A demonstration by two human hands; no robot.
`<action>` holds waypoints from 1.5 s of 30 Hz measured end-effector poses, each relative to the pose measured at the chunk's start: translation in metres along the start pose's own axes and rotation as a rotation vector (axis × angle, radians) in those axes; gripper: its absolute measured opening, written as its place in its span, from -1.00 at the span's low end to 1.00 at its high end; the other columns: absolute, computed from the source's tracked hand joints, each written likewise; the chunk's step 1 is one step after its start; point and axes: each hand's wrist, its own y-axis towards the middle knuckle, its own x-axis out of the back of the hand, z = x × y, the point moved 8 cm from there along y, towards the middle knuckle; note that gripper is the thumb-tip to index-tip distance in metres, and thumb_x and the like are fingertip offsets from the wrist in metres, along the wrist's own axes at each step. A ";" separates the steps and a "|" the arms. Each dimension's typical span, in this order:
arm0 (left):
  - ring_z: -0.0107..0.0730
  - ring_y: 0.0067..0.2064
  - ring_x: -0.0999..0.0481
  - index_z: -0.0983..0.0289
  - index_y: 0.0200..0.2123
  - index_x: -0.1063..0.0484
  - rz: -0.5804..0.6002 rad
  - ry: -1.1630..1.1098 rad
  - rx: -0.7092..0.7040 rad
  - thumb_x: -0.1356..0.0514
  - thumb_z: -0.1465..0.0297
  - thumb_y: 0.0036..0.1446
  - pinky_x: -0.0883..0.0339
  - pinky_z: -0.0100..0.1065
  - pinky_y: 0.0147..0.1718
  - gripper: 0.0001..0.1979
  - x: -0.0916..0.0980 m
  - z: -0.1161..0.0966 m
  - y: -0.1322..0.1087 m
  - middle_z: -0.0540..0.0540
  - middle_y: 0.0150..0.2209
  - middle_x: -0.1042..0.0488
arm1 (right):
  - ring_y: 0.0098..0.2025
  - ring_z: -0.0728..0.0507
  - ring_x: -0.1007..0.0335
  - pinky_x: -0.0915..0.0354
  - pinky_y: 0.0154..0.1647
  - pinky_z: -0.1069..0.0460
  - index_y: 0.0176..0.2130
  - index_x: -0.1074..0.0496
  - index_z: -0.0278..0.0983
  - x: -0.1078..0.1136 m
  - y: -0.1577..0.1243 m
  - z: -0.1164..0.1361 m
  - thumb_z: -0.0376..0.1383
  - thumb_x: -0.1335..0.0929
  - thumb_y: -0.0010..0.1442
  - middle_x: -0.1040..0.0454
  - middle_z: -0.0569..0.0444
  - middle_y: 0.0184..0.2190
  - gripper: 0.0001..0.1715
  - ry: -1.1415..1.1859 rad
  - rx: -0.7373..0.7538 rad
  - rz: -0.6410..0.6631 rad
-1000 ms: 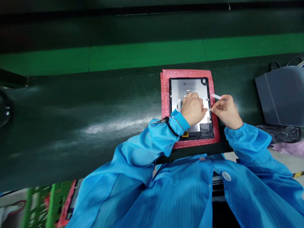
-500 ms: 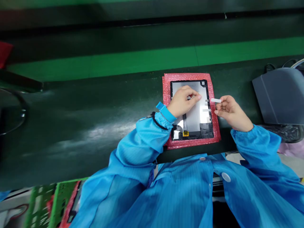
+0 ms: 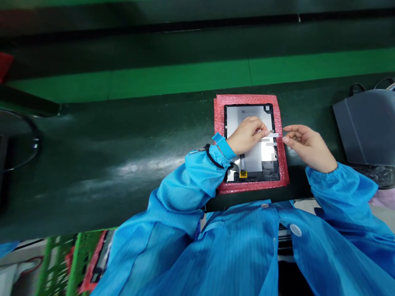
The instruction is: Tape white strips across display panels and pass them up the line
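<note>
One hand (image 3: 247, 135) on silvery panel (image 3: 254, 158) over bubble-wrap (image 3: 219, 123)

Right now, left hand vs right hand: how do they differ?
The left hand is over the display panel; the right hand is out past the panel's right edge. Left fingers bunch at a pale tape strip; right fingers are open, touching nothing visible. The left wrist wears a blue strap; the right doesn't. Both are bare, with blue cuffs.
</note>
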 end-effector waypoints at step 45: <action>0.03 0.07 -0.27 0.32 -0.28 -0.49 0.066 0.381 0.237 -0.13 0.34 0.29 -0.20 -0.05 -0.03 -0.80 -0.028 0.003 -0.004 0.23 -0.09 -0.40 | -0.54 -0.04 -0.24 -0.17 -0.44 0.01 -0.53 -0.35 -0.25 -0.007 0.024 -0.027 -0.27 -0.42 0.02 -0.38 0.13 -0.60 -0.80 -0.356 -0.111 -0.117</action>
